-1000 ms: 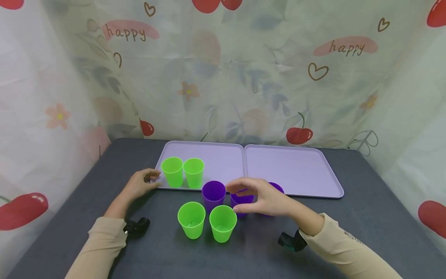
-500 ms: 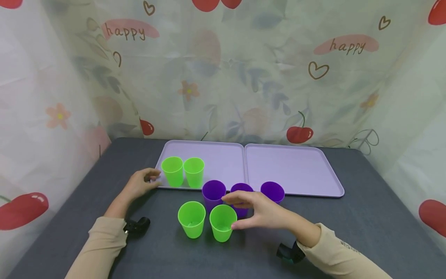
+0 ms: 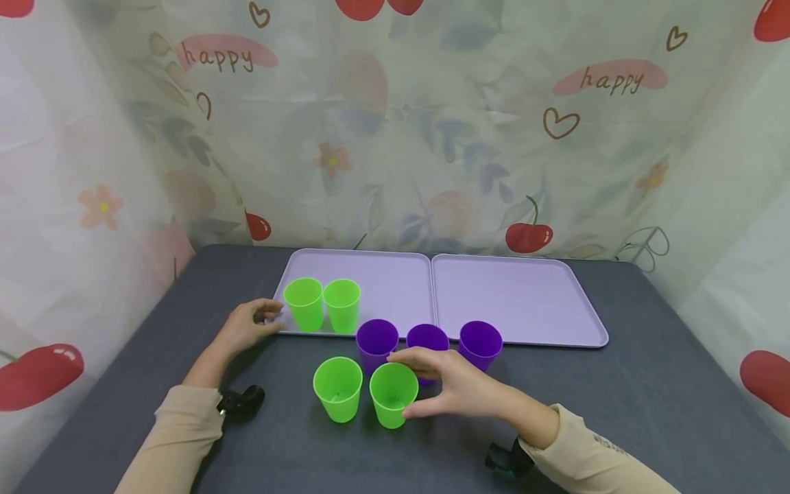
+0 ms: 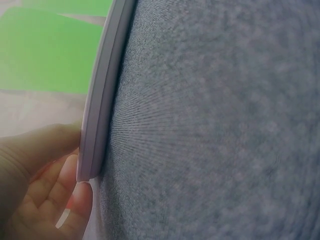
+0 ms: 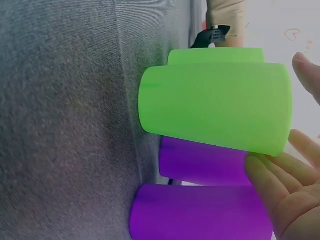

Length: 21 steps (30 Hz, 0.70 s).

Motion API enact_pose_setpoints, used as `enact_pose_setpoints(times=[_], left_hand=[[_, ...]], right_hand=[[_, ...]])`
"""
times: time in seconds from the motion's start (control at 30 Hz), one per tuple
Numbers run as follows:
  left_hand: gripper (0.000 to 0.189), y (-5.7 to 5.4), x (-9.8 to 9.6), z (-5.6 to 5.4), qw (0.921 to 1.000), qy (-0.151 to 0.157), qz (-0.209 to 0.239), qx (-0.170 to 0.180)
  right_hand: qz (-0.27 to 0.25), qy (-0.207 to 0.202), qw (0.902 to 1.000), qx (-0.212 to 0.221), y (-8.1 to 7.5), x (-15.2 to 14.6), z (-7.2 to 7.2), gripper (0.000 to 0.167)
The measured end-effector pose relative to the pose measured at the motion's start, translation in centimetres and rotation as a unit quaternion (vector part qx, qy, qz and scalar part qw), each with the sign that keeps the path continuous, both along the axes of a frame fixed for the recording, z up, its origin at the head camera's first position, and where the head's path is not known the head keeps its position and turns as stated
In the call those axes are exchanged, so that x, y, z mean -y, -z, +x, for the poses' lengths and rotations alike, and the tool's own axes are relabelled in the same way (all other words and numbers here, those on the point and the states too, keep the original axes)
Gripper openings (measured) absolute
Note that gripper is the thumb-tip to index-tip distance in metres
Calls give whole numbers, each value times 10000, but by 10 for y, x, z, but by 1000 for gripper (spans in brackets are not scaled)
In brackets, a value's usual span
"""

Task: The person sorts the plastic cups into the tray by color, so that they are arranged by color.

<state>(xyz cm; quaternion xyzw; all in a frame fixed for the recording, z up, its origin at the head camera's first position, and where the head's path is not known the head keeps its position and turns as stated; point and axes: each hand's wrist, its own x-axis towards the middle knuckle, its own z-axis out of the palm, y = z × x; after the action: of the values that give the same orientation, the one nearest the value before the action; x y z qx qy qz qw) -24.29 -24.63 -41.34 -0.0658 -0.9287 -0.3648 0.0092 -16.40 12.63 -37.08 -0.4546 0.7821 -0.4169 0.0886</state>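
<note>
At the near left corner of the left lilac tray, my left hand pinches the rim between thumb and fingers, as the left wrist view also shows. Two green cups stand upright on that tray. My right hand is spread around the right side of a nearer green cup on the table. In the right wrist view this green cup has fingertips at its rim, while the thumb is apart from it. Another green cup stands to its left.
Three purple cups stand behind the near green ones: a left cup, a middle cup partly hidden by my right hand, and a right cup. A second lilac tray adjoins the first. A patterned curtain surrounds the dark table.
My right hand has moved from over the purple cups toward me and slightly left, to the near right green cup. The right purple cup has come into full view. My left hand stays put.
</note>
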Motion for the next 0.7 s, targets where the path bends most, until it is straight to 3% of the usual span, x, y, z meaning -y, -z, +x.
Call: enact_pose_setpoints(times=[0.27, 0.7], left_hand=[[38, 1, -1, 0, 9999, -82, -44, -56], [39, 0, 0, 0, 10000, -56, 4, -67]], right_hand=[[-61, 241, 9994, 249, 3, 1, 1, 62], [-222, 354, 9989, 210, 8, 1, 1, 58]])
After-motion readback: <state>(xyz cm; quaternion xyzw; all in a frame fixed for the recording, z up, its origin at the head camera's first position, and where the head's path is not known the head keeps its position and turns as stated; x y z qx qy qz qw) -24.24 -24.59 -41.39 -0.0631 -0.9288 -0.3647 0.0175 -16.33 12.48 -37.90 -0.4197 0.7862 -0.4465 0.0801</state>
